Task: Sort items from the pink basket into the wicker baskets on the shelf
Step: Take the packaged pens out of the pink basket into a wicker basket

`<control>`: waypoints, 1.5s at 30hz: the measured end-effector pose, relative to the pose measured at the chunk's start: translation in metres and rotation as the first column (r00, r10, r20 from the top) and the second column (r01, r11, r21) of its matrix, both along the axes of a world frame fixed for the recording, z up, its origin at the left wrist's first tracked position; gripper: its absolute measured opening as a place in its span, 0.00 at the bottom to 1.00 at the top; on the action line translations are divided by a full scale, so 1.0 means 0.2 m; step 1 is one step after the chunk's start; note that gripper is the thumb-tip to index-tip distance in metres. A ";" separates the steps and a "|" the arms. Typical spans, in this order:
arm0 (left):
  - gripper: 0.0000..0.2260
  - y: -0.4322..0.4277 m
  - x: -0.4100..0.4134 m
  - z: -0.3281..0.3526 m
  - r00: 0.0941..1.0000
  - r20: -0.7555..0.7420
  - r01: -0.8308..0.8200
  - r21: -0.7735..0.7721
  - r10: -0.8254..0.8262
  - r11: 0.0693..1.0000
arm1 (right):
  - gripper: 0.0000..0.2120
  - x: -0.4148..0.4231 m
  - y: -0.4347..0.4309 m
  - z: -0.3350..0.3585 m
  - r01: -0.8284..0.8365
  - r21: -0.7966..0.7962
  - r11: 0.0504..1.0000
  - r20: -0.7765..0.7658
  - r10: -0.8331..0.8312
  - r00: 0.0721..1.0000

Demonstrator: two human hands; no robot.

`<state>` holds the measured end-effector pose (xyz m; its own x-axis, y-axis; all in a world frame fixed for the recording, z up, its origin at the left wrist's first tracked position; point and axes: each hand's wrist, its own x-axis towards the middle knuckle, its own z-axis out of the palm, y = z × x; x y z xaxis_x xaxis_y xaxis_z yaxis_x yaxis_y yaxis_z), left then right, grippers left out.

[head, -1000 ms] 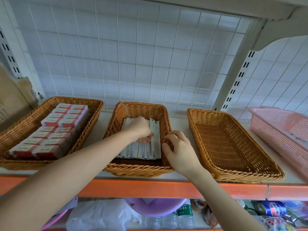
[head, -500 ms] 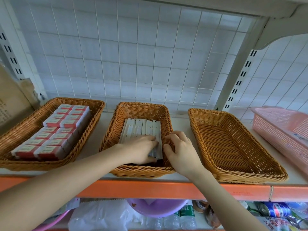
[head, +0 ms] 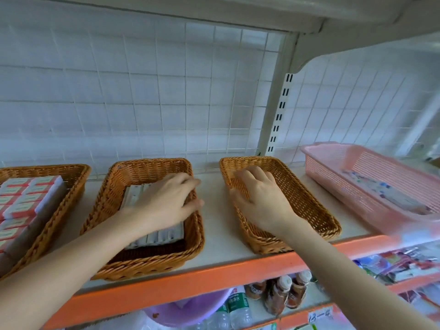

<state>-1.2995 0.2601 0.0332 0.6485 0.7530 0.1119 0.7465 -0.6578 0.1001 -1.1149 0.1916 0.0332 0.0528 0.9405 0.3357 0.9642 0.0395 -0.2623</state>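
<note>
Change: right hand (head: 264, 198) has left the rim of the middle wicker basket (head: 152, 164) and crossed to the right wicker basket (head: 309, 206). It is now low over that basket's left wall, fingers (head: 252, 173) loosely spread, nothing in them. Cannot tell if it touches the weave.

Left hand (head: 164, 203) stays on the white packets (head: 157, 236) in the middle basket. Its fingers (head: 188, 183) are splayed flat on top, pressing rather than gripping, tips reaching the right wall.

Packets lie side by side in a row and look squared up. Left wicker basket (head: 71, 177) holds rows of red-and-white boxes (head: 26, 198). Right wicker basket shows nothing inside.

Pink basket (head: 345, 177) sits at the right end of the shelf (head: 214, 234), well apart from both hands, with blurred colourful items (head: 392, 196) lying in it; too smeared to name.

Judgement: tidying of the packets looks finished. The right hand seems headed right, probably to steady the bare basket or go on to the pink one. The third group is not yet sorted, so the task looks roughly two-thirds done.
</note>
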 end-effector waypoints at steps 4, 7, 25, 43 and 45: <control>0.26 -0.04 0.30 0.07 0.997 0.010 0.076 0.093 -0.077 0.993 | 0.22 0.37 -0.10 0.05 0.145 -0.049 0.988 0.043 -0.143 0.989; 0.26 -0.09 0.59 0.10 0.989 0.019 0.142 0.141 -0.146 0.980 | 0.22 0.67 -0.17 0.06 0.228 -0.100 0.968 0.077 -0.221 0.972; 0.23 -0.22 1.97 0.07 0.982 0.066 0.172 0.074 -0.177 0.982 | 0.21 2.03 -0.32 0.13 0.272 -0.359 0.893 0.188 -0.216 0.958; 0.20 -0.18 1.97 0.03 1.000 -0.023 0.016 0.050 -0.015 0.999 | 0.17 1.97 0.09 0.03 -0.092 -0.636 0.766 0.229 0.300 0.926; 0.19 -0.17 1.97 0.03 0.999 -0.026 0.025 0.043 -0.024 0.999 | 0.18 2.05 0.08 0.04 0.002 -0.669 0.743 0.274 0.244 0.930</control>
